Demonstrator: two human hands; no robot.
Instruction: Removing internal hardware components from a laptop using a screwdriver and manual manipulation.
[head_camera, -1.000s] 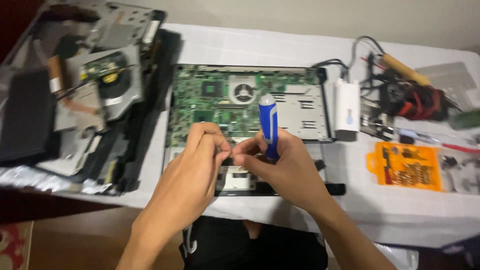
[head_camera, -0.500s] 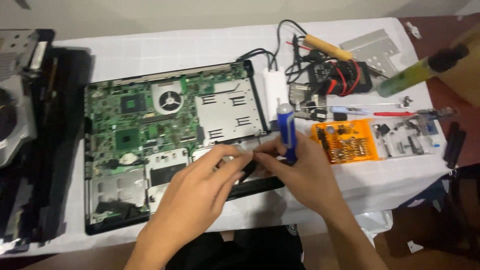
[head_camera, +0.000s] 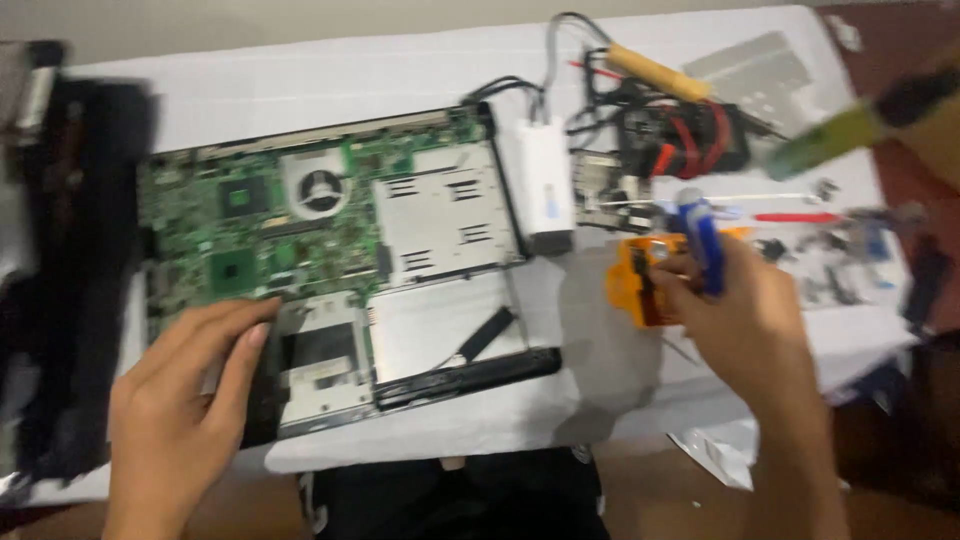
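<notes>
White cloth (head_camera: 400, 70) covers the table, with a dark, blurred stack of parts (head_camera: 70, 280) at its far left. The left hand (head_camera: 185, 400) rests on the opened laptop (head_camera: 330, 270), fingers spread flat on its lower left corner, gripping nothing. A white adapter (head_camera: 547, 185) lies just beside the green board. Further right, the right hand (head_camera: 745, 320) is closed around a blue screwdriver (head_camera: 702, 240) over the orange bit case (head_camera: 640, 280) (tangled wires behind). Judging by that crowding, small bits could get knocked off the table edge.
</notes>
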